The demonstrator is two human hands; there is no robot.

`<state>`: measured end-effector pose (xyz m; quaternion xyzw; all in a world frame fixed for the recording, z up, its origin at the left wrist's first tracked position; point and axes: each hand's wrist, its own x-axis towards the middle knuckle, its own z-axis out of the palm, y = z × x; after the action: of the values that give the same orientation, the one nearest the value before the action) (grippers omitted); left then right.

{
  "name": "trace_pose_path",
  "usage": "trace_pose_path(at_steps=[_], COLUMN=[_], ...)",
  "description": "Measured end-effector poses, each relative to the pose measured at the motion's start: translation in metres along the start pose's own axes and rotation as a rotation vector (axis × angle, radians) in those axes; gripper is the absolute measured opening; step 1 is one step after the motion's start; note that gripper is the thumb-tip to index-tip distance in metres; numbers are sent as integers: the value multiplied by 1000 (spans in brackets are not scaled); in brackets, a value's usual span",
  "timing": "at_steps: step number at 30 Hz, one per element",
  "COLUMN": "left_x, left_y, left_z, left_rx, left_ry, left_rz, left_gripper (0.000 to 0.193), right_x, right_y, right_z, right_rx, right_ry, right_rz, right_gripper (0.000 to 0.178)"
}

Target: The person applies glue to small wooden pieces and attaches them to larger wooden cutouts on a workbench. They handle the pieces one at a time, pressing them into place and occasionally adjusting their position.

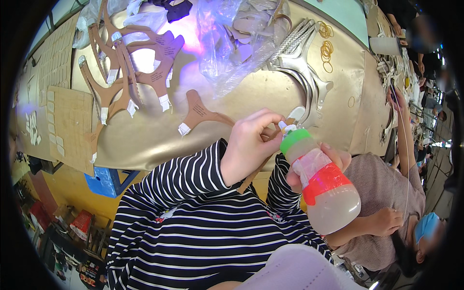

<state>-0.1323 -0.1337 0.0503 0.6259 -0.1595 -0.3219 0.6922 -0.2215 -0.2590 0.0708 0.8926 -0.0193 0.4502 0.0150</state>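
My right hand [338,157] is wrapped round a squeeze bottle [333,208] with a green cap, red tape and cloudy pale contents, its nozzle tilted up and to the left. Close to that nozzle, my left hand [251,142] pinches the strap of a brown Y-shaped shoe upper [199,112]; its wide part lies on the table, with a white end tab. The fingertips partly hide where nozzle and strap come together. Farther left lie several more brown uppers [157,79] with white tabs. Silver strap uppers [304,63] are stacked beyond the bottle.
The table has a gold cover [183,145]. Clear plastic bags [220,53] with cut pieces lie at the back, and yellow rubber bands [327,50] at the right. A cardboard sheet [70,125] is at the left, above a blue stool [108,181]. A co-worker [382,193] sits close on my right.
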Motion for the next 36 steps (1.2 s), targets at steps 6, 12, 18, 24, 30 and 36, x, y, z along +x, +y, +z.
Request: trace_pose_path(at_steps=[6, 12, 18, 24, 30, 36], left_x=[2, 1, 1, 3, 2, 1], left_y=[-3, -2, 0, -3, -3, -2], left_z=[-2, 1, 0, -1, 0, -2], left_rx=[-85, -45, -52, -30, -13, -16], left_ry=[16, 9, 8, 14, 3, 7], left_rz=[-75, -13, -57, -21, -3, -18], left_gripper=[18, 17, 17, 16, 16, 17], right_x=[-5, -5, 2, 7, 10, 9], right_y=[6, 4, -6, -12, -10, -9], right_z=[-16, -20, -11, -16, -14, -16], right_rx=[219, 333, 127, 64, 55, 194], right_ry=[-30, -154, -119, -174, -201, -260], right_rz=[190, 325, 324, 414, 361, 460], right_gripper=[81, 80, 83, 87, 89, 88])
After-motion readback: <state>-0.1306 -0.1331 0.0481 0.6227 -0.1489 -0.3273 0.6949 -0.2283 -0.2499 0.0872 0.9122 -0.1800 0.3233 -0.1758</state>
